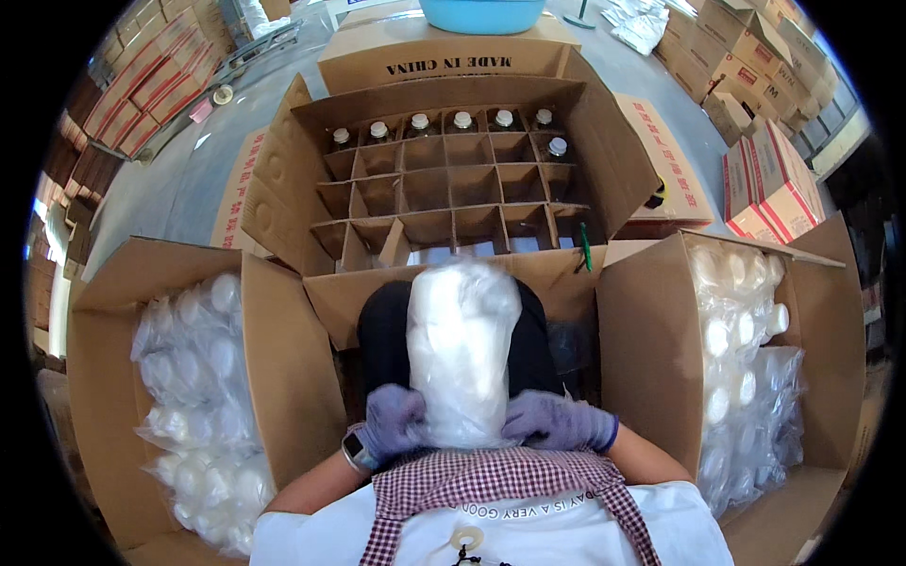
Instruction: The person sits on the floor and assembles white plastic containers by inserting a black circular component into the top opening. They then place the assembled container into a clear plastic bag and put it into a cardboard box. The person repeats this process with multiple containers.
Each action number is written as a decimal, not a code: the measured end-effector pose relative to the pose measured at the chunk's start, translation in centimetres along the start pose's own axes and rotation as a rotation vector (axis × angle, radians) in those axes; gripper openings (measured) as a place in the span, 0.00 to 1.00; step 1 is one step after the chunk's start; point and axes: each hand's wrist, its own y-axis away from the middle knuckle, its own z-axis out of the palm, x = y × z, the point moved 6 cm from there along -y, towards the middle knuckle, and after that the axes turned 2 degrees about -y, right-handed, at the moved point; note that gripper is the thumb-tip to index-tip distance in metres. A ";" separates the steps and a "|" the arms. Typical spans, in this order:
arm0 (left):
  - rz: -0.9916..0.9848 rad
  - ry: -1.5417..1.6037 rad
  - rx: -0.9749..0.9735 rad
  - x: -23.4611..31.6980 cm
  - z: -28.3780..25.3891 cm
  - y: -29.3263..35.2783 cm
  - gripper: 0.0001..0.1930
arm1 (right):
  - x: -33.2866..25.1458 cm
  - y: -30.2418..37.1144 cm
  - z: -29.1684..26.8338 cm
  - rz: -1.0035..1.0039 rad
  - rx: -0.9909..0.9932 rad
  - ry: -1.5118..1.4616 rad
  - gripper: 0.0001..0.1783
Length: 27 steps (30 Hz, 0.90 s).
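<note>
A clear plastic bag of white rounded items (462, 340) stands on my lap; what kind of items they are is blurred by the plastic. My left hand (394, 424), in a purple-grey glove, is closed on the bag's near left edge. On the near right edge, my right hand (559, 422) in a matching glove has its fingers curled on the plastic. Beyond my knees is an open carton (434, 94) split into cells by cardboard dividers (448, 189). White-capped clear bottles (462, 123) fill its far row, and one more bottle (557, 149) stands nearer at the right.
At my left, an open carton (293, 368) holds several bagged white items (203, 368). Another open carton (646, 349) on my right holds white capped bottles (722, 335) and plastic wrap. A green tool (585, 247) hangs at the middle carton's near edge. A blue basin (483, 14) sits behind.
</note>
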 end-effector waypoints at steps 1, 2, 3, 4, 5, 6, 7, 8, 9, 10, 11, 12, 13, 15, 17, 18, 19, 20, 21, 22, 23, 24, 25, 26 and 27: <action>-0.089 0.030 -0.325 0.5 1.2 1.2 0.25 | 0.1 1.1 1.1 0.038 0.095 -0.049 0.19; -0.274 0.142 -0.428 0.8 1.2 2.4 0.24 | 0.5 2.5 1.4 0.104 0.044 -0.143 0.20; -0.339 0.187 -0.473 1.9 0.3 2.2 0.23 | -0.6 2.9 0.1 0.167 0.002 -0.230 0.21; -0.401 0.226 -0.518 2.4 -0.1 2.1 0.21 | -1.6 2.9 -1.2 0.225 -0.035 -0.314 0.23; -0.360 0.219 -0.539 2.5 -0.3 2.2 0.21 | -1.9 2.7 -2.4 0.317 -0.155 -0.325 0.21; -0.326 0.211 -0.556 2.5 -0.8 2.7 0.21 | -2.7 1.4 -4.8 0.500 -0.128 -0.279 0.18; -0.276 0.211 -0.581 2.6 -0.8 2.7 0.20 | -1.3 0.8 -6.4 0.192 0.188 0.106 0.15; -0.243 0.177 -0.608 3.1 -0.9 2.5 0.20 | -2.7 -2.2 -9.1 0.473 0.261 0.374 0.17; -0.196 0.148 -0.637 3.8 -0.9 2.1 0.20 | -2.0 -4.0 -10.8 0.548 0.463 0.346 0.26; -0.151 0.113 -0.672 4.3 -1.0 1.7 0.20 | -0.9 -6.2 -11.5 0.698 0.346 0.322 0.42; -0.144 0.115 -0.725 4.2 -0.4 1.7 0.22 | 0.4 -7.7 -11.6 0.755 0.280 0.387 0.47; -0.165 0.114 -0.750 4.5 -0.2 1.2 0.21 | 2.9 -7.9 -11.2 0.674 0.338 0.463 0.44; -0.189 0.113 -0.772 5.3 -0.5 0.8 0.21 | 4.7 -8.6 -11.1 0.743 0.203 0.418 0.36; -0.253 0.124 -0.849 6.0 -0.6 0.5 0.18 | 4.9 -7.3 -11.0 0.772 0.095 0.276 0.27; -0.253 0.061 -0.836 6.0 -0.8 0.0 0.19 | 3.6 -2.3 -11.2 0.802 0.226 0.115 0.22; -0.292 0.008 -0.854 5.3 -0.8 -0.1 0.22 | 3.1 0.4 -11.4 0.796 0.335 0.044 0.20; -0.111 0.004 -0.696 5.6 -0.3 -1.5 0.28 | 1.5 3.1 -11.7 0.781 0.438 -0.026 0.18; -0.029 -0.114 -0.613 5.2 0.2 -2.5 0.29 | -1.6 6.7 -13.2 0.691 0.440 0.308 0.16; 0.054 -0.214 -0.523 5.6 0.6 -3.8 0.30 | -4.5 11.1 -13.9 0.898 0.393 0.327 0.14; 0.137 -0.309 -0.423 6.3 1.1 -5.0 0.31 | -4.6 16.8 -13.2 0.559 0.509 0.885 0.16; -0.004 -0.268 -0.409 6.0 1.5 -5.5 0.30 | -6.6 21.7 -14.1 0.633 0.752 0.682 0.21; -0.039 -0.215 -0.417 5.8 2.3 -6.1 0.30 | -9.2 27.1 -14.5 0.666 1.021 0.468 0.27; -0.076 -0.170 -0.427 5.6 2.9 -6.7 0.30 | -11.6 31.5 -14.6 0.735 1.180 0.689 0.26; -0.109 -0.125 -0.436 5.3 3.6 -7.3 0.30 | -14.3 36.2 -14.2 0.838 1.354 0.898 0.24; -0.088 -0.143 -0.454 5.6 3.9 -7.9 0.29 | -16.9 40.6 -13.8 0.946 1.527 1.059 0.22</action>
